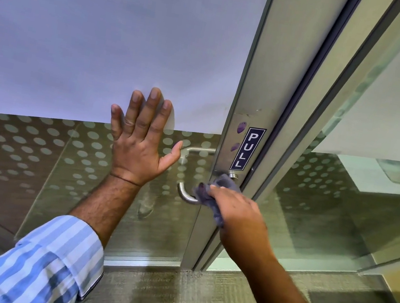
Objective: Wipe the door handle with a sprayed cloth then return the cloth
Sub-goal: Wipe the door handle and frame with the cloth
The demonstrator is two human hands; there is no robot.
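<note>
A curved metal door handle (183, 193) sticks out from the steel door frame, below a blue PULL sign (247, 149). My right hand (239, 211) grips a grey-blue cloth (209, 193) wrapped around the handle's straight part, so most of the lever is hidden; only its bent left end shows. My left hand (141, 143) lies flat with spread fingers against the glass door (78, 49), just left of the handle, holding nothing.
The door glass has a frosted white upper band and a dotted pattern lower down. A second handle (197, 150) shows through the glass on the far side. A fixed glass panel (375, 182) stands to the right. Carpet (167, 300) covers the floor below.
</note>
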